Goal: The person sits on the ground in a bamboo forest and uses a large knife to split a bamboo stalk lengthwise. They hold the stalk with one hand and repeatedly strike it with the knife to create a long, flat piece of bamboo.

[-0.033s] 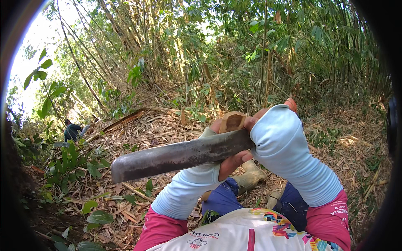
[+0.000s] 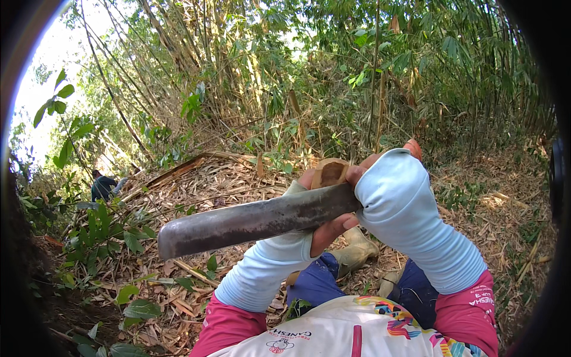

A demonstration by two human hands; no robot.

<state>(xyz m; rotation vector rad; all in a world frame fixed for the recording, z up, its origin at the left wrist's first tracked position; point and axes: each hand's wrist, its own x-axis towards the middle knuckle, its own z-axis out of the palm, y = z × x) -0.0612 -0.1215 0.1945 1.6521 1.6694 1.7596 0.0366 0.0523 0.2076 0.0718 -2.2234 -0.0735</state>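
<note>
A machete (image 2: 256, 221) with a broad, dark, worn blade lies across the front of my hands, its blunt squared tip to the left. My right hand (image 2: 360, 171) is closed at the blade's handle end; a light blue sleeve covers most of it, and the grip is hidden. An orange end (image 2: 413, 149) sticks out beyond that hand. My left hand (image 2: 326, 235) is behind the blade, thumb below it and fingertips above. It is closed around a tan wooden piece (image 2: 331, 172) with a hollowed end, which rises just behind the blade; its lower part is hidden.
Dry bamboo leaves (image 2: 238, 184) cover the ground, heaped ahead. Tall bamboo (image 2: 380, 77) stands behind. Leafy plants (image 2: 113, 238) grow at left. A person in dark clothing (image 2: 102, 185) is far left. My boot (image 2: 357, 250) shows below my hands.
</note>
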